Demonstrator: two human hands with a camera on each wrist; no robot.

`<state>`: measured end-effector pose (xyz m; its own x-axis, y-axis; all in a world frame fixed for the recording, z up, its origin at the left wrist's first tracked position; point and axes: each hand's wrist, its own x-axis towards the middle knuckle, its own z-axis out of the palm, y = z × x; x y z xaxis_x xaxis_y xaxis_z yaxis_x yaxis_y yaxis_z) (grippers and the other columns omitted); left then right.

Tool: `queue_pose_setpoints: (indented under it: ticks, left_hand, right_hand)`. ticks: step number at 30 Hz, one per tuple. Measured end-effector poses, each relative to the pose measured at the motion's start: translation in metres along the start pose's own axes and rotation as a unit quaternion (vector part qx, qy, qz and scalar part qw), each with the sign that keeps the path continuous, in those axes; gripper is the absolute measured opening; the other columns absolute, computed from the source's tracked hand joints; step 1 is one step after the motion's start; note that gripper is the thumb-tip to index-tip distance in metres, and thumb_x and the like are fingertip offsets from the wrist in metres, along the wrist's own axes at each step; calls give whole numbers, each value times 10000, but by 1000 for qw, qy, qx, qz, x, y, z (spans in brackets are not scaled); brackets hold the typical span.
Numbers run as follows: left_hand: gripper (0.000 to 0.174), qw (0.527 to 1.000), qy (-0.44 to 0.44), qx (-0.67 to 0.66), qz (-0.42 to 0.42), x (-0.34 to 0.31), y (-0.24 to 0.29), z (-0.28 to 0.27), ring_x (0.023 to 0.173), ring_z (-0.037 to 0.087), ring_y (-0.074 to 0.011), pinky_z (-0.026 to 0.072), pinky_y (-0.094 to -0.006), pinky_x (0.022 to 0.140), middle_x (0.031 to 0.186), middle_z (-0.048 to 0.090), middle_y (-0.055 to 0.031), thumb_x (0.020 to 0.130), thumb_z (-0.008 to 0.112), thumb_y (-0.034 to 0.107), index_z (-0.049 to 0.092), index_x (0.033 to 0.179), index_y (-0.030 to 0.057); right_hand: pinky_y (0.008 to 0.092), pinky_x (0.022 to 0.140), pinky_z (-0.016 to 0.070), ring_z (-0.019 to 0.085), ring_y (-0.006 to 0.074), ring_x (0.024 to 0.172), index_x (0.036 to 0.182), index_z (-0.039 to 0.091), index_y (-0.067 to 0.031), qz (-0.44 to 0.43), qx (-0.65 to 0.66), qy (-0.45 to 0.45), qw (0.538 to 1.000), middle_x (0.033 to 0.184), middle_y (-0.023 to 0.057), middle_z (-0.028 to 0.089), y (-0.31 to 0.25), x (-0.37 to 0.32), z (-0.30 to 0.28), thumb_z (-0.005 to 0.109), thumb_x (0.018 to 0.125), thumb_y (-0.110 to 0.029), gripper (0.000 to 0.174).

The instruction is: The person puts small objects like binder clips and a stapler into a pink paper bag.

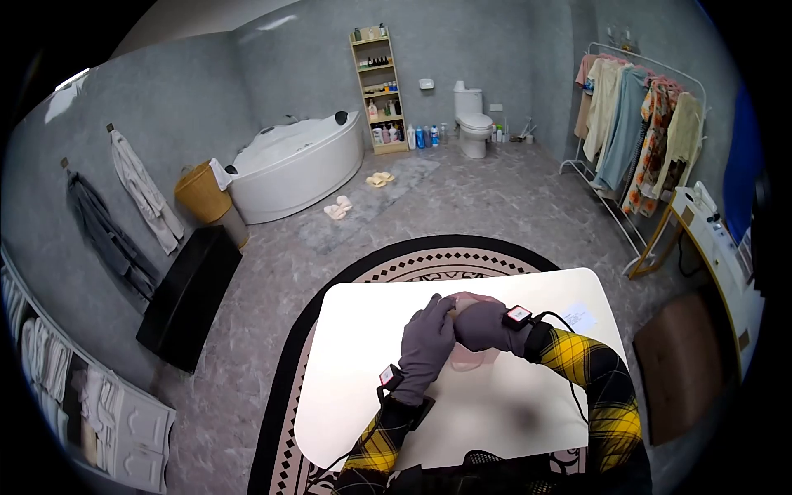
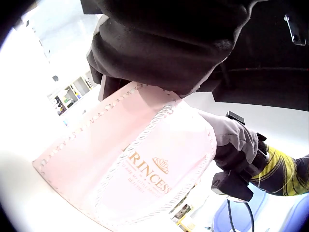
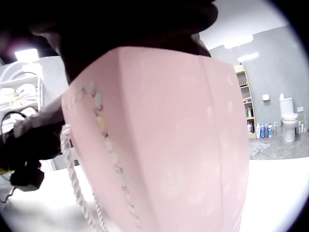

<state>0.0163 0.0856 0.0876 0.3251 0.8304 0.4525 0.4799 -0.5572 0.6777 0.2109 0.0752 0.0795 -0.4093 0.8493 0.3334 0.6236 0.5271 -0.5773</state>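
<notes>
A pale pink paper gift bag [image 3: 183, 140] with a white twisted-rope handle [image 2: 137, 140] is between my two hands over the white table. Gold "PRINCESS" lettering and a crown [image 2: 161, 165] mark one face, framed by a printed trim. In the head view the hands cover most of the bag [image 1: 468, 361]. My grey-gloved left hand [image 1: 426, 342] grips the top part of it, its fingertips near the other hand. The gloved right hand [image 1: 488, 326] holds the bag's upper right side, wrist bent inward. Whatever lies inside the bag is hidden.
The white table [image 1: 355, 355] stands on a round patterned rug [image 1: 289, 396]. A light paper label [image 1: 580, 318] lies near its right corner. To the right is a brown stool [image 1: 681, 367]; at the left, a black bench [image 1: 190, 297]. A bathtub [image 1: 297, 161] stands farther back.
</notes>
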Motion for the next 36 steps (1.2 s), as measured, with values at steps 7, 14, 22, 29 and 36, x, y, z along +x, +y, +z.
queue_pose_setpoints:
  ticks: [7,14,22,29,36]
  left_hand:
    - [300,997,54,7,49,0,-11,15,973,701,-410,577,-475,864,1303,693,-198,939,602,155,691,1225,135]
    - [345,999,10,-34,-22,-3,-5,13,1239,660,-367,534,-434,1039,1354,676,-215,986,572,167,704,1304,135]
    - [359,999,-5,-39,-11,-6,0,7,1258,655,-352,543,-438,1031,1322,695,-196,985,573,150,689,1324,134]
    - [350,998,9,-56,-16,-5,-11,16,1271,652,-339,540,-426,1047,1307,705,-179,979,560,132,706,1297,121]
    - [357,999,2,-33,-22,-4,-5,12,1276,648,-341,543,-424,1042,1302,708,-175,981,546,136,707,1300,126]
  right_hand:
    - [327,1011,537,703,196,1097,1377,570,-70,91,316,-23,944,1166,61,708,5,-4,-2,653,947,-150,445]
    - [307,1013,529,695,149,1088,1376,583,-45,-23,189,-10,982,1208,53,703,40,-7,23,590,981,-130,404]
    - [338,1068,497,674,174,1133,1315,617,-53,64,567,38,820,1230,65,699,43,-5,32,370,1033,-254,426]
    - [252,1087,446,635,94,1195,1380,594,-92,67,19,-65,995,1286,4,665,123,-6,72,351,1010,-262,474]
    - [280,978,522,692,135,1074,1354,620,-88,-83,122,-52,988,1247,46,694,169,-6,76,585,913,-255,473]
